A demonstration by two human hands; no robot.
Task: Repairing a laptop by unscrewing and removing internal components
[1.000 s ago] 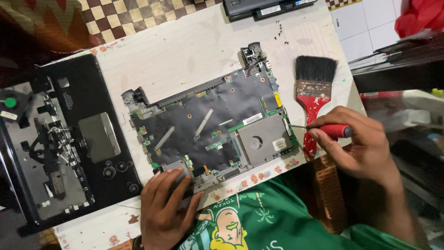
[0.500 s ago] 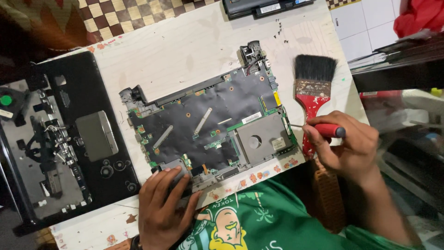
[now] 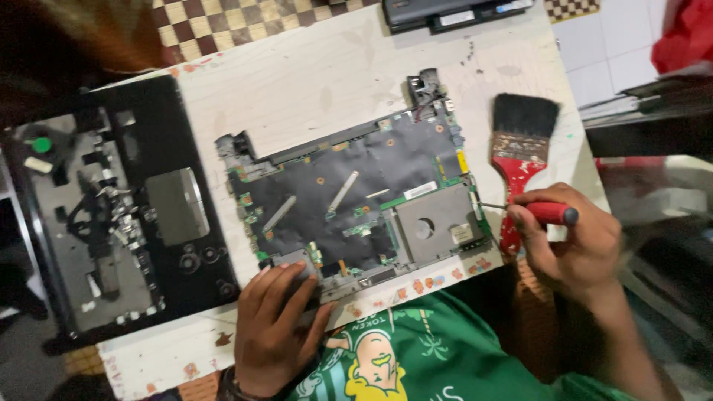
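Little has shifted since the earlier frames: the right hand (image 3: pixel 572 249) still clenches the red-handled screwdriver (image 3: pixel 546 214), its thin shaft now meeting the right edge of the laptop board (image 3: pixel 356 197). That tool lies nearly level, tip toward nine o'clock, handle end toward three o'clock. Its hand is closed tight round the handle. At six o'clock of the board, the left hand (image 3: pixel 275 327) stays pressed flat on the lower edge, fingers spread and holding nothing. Long axis of the board runs from eight o'clock to two o'clock across the pale desk (image 3: pixel 297 82). A red-handled paintbrush (image 3: pixel 522 160) lies just beside the screwdriver, bristles toward twelve o'clock. Well apart at nine o'clock sits the black laptop casing (image 3: pixel 111 215).
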